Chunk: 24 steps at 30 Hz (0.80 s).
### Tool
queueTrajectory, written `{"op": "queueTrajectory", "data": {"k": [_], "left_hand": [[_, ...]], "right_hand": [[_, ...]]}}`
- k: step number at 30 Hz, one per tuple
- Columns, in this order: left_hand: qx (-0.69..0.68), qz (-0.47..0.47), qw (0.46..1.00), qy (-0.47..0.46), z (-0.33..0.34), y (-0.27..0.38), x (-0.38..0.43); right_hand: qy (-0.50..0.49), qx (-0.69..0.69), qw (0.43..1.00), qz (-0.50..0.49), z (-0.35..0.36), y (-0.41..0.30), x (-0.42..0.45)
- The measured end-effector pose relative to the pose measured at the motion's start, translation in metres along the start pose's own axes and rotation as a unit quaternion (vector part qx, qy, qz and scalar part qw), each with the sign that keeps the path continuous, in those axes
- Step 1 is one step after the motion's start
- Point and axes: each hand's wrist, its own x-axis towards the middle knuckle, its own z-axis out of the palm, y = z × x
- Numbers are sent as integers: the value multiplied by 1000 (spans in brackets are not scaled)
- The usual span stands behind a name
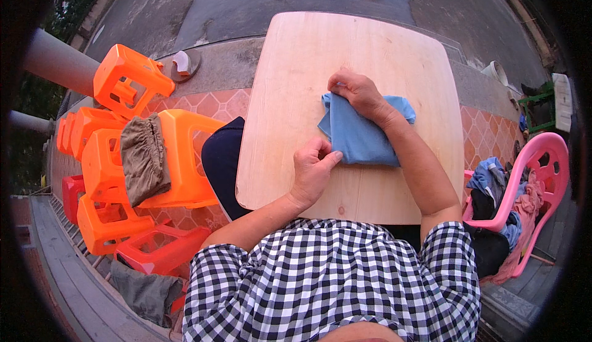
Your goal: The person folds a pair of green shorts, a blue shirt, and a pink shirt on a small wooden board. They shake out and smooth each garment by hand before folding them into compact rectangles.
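Observation:
A blue cloth garment (pixel 360 138), partly folded, lies on a light wooden tabletop (pixel 296 78) in front of me. My left hand (pixel 314 166) pinches its near left corner between thumb and forefinger. Across the cloth reaches my right arm, and my right hand (pixel 356 90) grips the far left edge, with the fingers curled over the fabric. Loose parts of the garment stick out at the left and at the far right from under the upper layer. The underside of the cloth is hidden.
Several orange plastic stools (pixel 185 157) stand at the left, one bearing a folded brown garment (pixel 145 161). A red stool (pixel 162 249) and a dark grey cloth (pixel 145 291) are nearer. At right, a pink plastic chair (pixel 550 157) holds piled clothes (pixel 492 184).

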Motion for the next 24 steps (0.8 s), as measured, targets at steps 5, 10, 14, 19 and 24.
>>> {"op": "queueTrajectory", "data": {"k": [5,10,14,19,24], "left_hand": [[-75,-43,996,22,-3,-3,-3],[-76,-42,996,14,-5,1,0],[-48,-66,997,-10,-18,7,6],[141,125,981,47,-19,34,40],[292,342,887,-109,40,58,118]], "right_hand": [[21,-72,997,-13,8,-1,-1],[12,-157,987,-18,8,6,-3],[187,-100,976,50,-39,5,-16],[201,-216,925,238,-114,10,-80],[184,-138,940,250,-91,17,-106]]}}
